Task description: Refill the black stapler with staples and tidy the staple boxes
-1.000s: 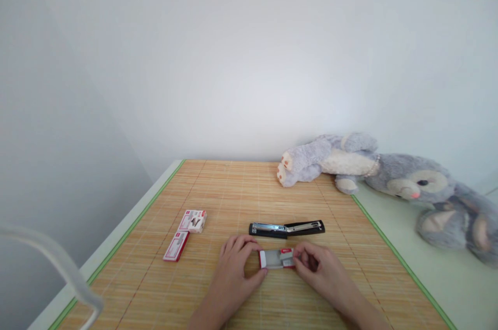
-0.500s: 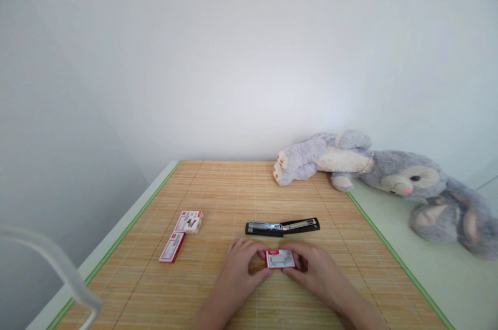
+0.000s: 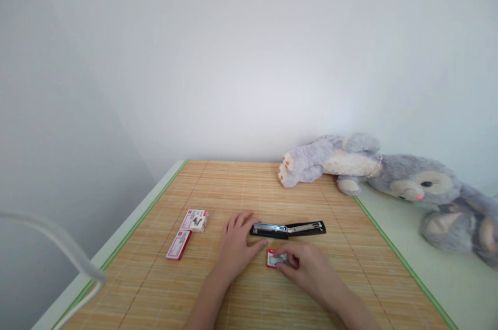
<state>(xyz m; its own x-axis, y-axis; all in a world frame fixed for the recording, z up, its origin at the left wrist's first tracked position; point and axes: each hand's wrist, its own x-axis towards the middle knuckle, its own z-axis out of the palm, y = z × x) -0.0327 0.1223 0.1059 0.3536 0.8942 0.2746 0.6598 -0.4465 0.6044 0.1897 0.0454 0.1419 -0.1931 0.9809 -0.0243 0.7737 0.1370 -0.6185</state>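
Note:
A small red and white staple box (image 3: pixel 271 258) lies on the bamboo mat in front of me. My right hand (image 3: pixel 301 262) pinches it by the top and bottom edges, hiding its right part. Just beyond the box is a black stapler (image 3: pixel 268 230), folded open flat, its metal staple channel facing up. My left hand (image 3: pixel 238 244) is at the stapler's left end, thumb spread from the fingers and nothing in its grasp. Whether its fingertips touch the stapler I cannot tell.
Two more small boxes, one white and red (image 3: pixel 195 220) and one red-edged (image 3: pixel 179 245), lie on the left of the bamboo mat (image 3: pixel 233 184). A grey plush rabbit (image 3: pixel 350 161) lies along the back right. A white cable (image 3: pixel 73 252) curves at the lower left.
My left hand has let go of the staple box and moved forward to the stapler's left end. My right hand still holds the box. The view has shifted slightly.

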